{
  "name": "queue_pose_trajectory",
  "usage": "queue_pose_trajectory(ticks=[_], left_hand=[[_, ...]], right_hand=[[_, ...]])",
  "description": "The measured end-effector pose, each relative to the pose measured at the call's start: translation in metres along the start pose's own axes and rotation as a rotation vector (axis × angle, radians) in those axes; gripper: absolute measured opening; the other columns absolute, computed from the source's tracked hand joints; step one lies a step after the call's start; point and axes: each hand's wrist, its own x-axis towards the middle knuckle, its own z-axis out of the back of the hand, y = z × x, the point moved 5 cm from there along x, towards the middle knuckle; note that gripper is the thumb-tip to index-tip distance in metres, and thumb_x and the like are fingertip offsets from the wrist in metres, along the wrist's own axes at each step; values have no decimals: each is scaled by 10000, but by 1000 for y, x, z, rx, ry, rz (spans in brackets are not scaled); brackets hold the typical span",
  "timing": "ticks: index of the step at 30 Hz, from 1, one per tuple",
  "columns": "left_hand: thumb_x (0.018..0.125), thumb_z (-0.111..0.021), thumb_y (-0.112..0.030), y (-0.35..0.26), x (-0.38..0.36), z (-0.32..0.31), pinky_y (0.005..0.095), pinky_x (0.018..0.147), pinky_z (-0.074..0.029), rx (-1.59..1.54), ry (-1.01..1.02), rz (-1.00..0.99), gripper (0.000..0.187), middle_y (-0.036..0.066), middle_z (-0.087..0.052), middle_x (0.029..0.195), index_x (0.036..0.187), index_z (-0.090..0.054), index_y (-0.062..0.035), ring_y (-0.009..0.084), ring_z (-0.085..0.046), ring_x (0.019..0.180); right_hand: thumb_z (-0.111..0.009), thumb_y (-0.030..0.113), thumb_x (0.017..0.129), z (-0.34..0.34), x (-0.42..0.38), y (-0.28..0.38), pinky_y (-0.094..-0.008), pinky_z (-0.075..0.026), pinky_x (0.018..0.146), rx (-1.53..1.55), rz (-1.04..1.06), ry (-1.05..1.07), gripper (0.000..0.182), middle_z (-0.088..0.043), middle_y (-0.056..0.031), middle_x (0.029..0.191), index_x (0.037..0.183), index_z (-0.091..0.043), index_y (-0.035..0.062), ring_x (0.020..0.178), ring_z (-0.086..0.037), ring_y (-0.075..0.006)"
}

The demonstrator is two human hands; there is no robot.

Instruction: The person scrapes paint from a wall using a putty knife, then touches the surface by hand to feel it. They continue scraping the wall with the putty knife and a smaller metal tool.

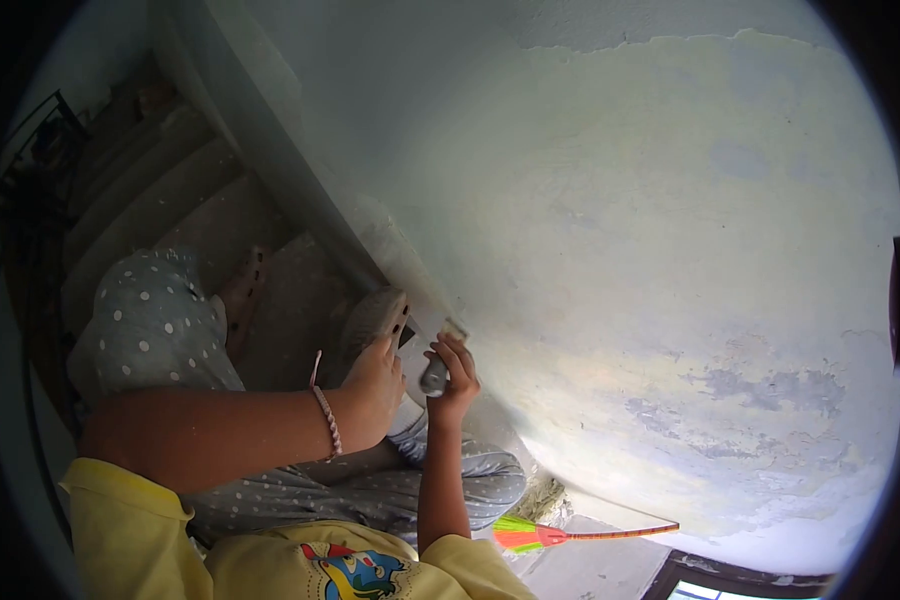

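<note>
My right hand (453,375) is closed round the rounded grey handle of a short tool (434,378). The tool's pale flat end rests right at the lower part of the wall (670,250). Beside it, my left hand (373,385), with a braided bracelet on the wrist, is closed with its fingers curled away from me; I cannot tell what it holds. Just past its fingertips is a greyish clog with dark holes (380,312). A small dark piece (407,335) and a pale surface (407,412) show between the two hands.
Concrete stairs (195,185) run along the left, with a dark metal railing (45,150) at their far side. The wall has peeling patches (770,388). A green and orange broom (535,534) lies at the lower right, near a dark-framed window (735,582).
</note>
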Motion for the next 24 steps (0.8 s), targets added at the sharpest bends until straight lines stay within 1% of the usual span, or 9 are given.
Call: queue_pose_trajectory(ticks=[2, 6, 8, 10, 11, 12, 17, 21, 24], left_hand=[[846, -520, -228, 0, 1, -3, 366, 882, -333, -17, 18, -17, 300, 82, -627, 1049, 1083, -629, -80, 199, -572, 1003], [841, -529, -233, -2, 3, -6, 367, 879, -331, -50, 23, -10, 300, 75, -631, 1013, 1073, -628, -71, 194, -571, 999], [838, -533, -245, -3, 4, -9, 359, 878, -332, -63, 41, -14, 327, 77, -632, 1003, 1096, -608, -59, 192, -579, 974], [845, -541, -283, -7, 5, -15, 360, 882, -338, -101, 38, -16, 371, 88, -634, 1001, 1127, -591, -47, 204, -587, 968], [853, -548, -321, -10, 6, -19, 361, 887, -344, -138, 40, -19, 419, 98, -635, 999, 1158, -574, -35, 215, -594, 963], [853, -548, -321, -14, 7, -25, 361, 887, -344, -139, 43, -23, 419, 98, -635, 999, 1158, -574, -35, 215, -594, 963], [854, -555, -503, -22, 18, -33, 391, 876, -397, -404, 16, -21, 643, 162, -642, 1038, 1255, -515, -1, 281, -625, 940], [861, -543, -509, -24, 21, -29, 399, 871, -405, -436, -37, -20, 662, 184, -639, 1052, 1252, -508, 24, 290, -630, 928], [884, -515, -509, -23, 24, -27, 417, 878, -404, -537, -18, 5, 676, 198, -634, 1059, 1249, -496, 60, 302, -627, 934]], right_hand=[[-649, -46, 660, 1, -6, -4, -431, -472, 953, 180, -218, -97, 259, -683, -109, 1006, 901, -692, 39, 1008, -640, -320], [-738, -27, 637, -6, -14, 2, -425, -475, 912, -27, -170, -100, 275, -671, -112, 1075, 884, -712, 91, 1101, -580, -298], [-783, 20, 613, -8, -20, 8, -391, -471, 851, -186, -123, -148, 292, -636, -115, 1028, 881, -721, 117, 1041, -560, -268], [-787, 0, 602, -1, -29, 12, -334, -446, 798, -206, -302, -344, 313, -547, -81, 929, 884, -731, 123, 899, -544, -251], [-793, -19, 620, -3, -35, 5, -297, -428, 716, -189, -398, -344, 339, -437, -44, 858, 915, -733, 135, 789, -505, -208], [-793, -19, 620, -4, -38, 4, -297, -428, 716, -190, -402, -342, 339, -437, -44, 858, 915, -733, 135, 789, -505, -208], [-726, -46, 718, -18, -48, -12, -272, -457, 679, 178, -582, -210, 329, -585, -91, 903, 1019, -695, 82, 735, -566, -167], [-664, -12, 802, -20, -55, -13, -271, -472, 717, 538, -749, -169, 374, -650, -130, 961, 1167, -610, 46, 732, -587, -163], [-544, 92, 909, -25, -54, -13, -282, -500, 794, 744, -743, -47, 443, -603, -188, 1162, 1341, -450, 67, 908, -618, -183]])
